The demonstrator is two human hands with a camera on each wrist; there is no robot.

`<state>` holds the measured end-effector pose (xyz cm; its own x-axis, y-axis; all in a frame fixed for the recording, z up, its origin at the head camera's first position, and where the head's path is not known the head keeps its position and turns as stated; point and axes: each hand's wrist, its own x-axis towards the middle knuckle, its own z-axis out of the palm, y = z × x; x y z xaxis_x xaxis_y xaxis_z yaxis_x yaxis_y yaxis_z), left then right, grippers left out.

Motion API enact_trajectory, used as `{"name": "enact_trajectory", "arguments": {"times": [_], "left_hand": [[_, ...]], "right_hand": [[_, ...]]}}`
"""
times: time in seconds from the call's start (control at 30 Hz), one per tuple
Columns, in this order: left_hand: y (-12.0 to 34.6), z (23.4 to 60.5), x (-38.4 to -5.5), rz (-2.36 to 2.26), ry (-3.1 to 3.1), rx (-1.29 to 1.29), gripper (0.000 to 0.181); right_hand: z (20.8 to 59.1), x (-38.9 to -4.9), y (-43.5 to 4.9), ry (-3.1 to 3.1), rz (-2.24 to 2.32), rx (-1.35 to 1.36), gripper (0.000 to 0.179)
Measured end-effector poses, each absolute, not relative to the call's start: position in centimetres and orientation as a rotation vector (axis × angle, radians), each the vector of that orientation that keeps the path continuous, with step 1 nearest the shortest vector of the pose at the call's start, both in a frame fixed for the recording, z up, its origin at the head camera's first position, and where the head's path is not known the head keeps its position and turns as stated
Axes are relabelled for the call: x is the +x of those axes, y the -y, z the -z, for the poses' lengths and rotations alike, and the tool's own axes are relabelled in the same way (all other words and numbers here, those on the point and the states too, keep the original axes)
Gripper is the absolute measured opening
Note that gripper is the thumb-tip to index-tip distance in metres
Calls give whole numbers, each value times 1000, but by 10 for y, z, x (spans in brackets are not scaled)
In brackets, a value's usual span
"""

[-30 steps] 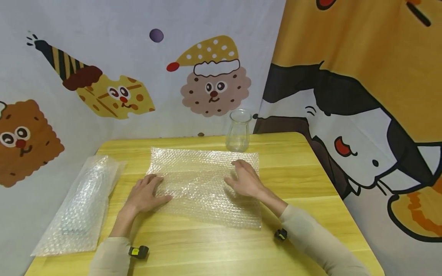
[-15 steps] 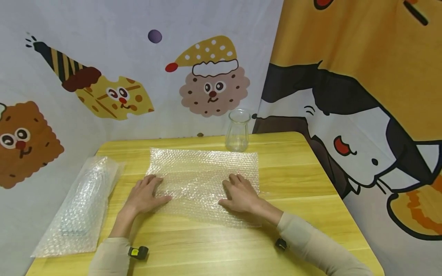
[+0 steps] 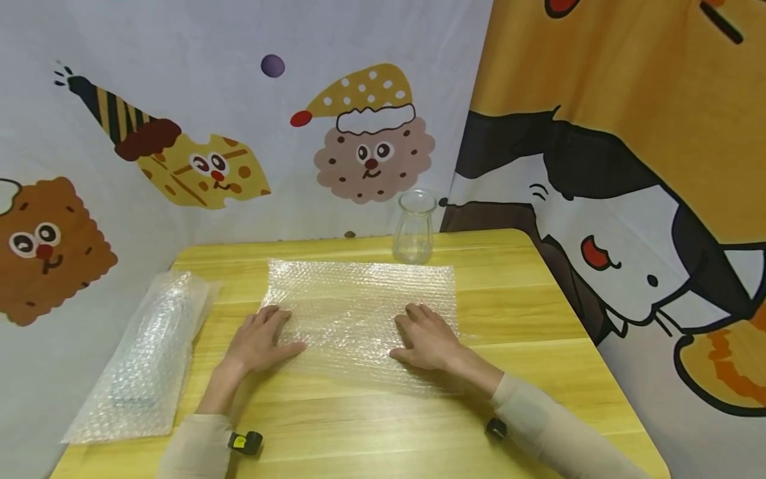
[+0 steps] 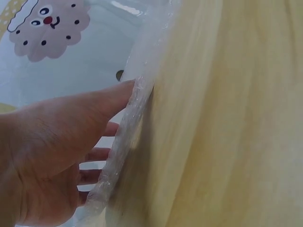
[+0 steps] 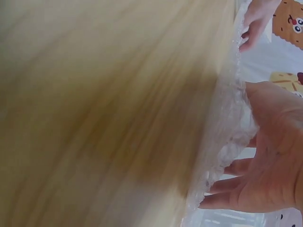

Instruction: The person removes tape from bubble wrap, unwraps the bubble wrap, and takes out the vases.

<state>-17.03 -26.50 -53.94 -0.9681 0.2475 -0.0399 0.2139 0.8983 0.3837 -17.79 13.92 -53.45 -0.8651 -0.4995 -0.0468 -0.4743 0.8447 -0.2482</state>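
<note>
A flat piece of clear bubble wrap (image 3: pixel 353 293) lies across the middle of the table. On its left edge rests my left hand (image 3: pixel 257 342), thumb and fingers spread. My right hand (image 3: pixel 427 339) touches the wrap near its right edge, its fingers likewise apart. In the left wrist view, the fingertips of my left hand (image 4: pixel 57 151) meet the wrap's raised edge (image 4: pixel 125 142). The right wrist view has the fingertips of my right hand (image 5: pixel 270 151) against the crinkled plastic. Neither hand visibly grips it.
A clear glass vase (image 3: pixel 413 233) stands upright behind the wrap, near the back edge of the yellow wooden table (image 3: pixel 538 372). At the left lies a bubble-wrapped bundle (image 3: pixel 143 366) with something bulging inside. A cartoon-printed cloth (image 3: pixel 227 66) hangs behind the table.
My right hand has come down toward the front of the table and settled on the bubble wrap. My left hand stays on the left edge. The head view has shifted slightly.
</note>
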Motion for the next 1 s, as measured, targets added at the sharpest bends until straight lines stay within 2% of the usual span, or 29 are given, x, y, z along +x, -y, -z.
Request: {"name": "enact_trajectory", "arguments": {"times": [0.27,0.77,1.0], "left_hand": [[248,534,-161,-575,-2969,442,86],[205,530,-146,-512,-2917,538,90],[182,524,-141,-571,-2837,591,93]], "right_hand": [[531,-176,-161,-2854,453,-680,80],[524,-173,-221,-2814,537,-611,80],[526,-176,-258,-2823,608,-634,65]]}}
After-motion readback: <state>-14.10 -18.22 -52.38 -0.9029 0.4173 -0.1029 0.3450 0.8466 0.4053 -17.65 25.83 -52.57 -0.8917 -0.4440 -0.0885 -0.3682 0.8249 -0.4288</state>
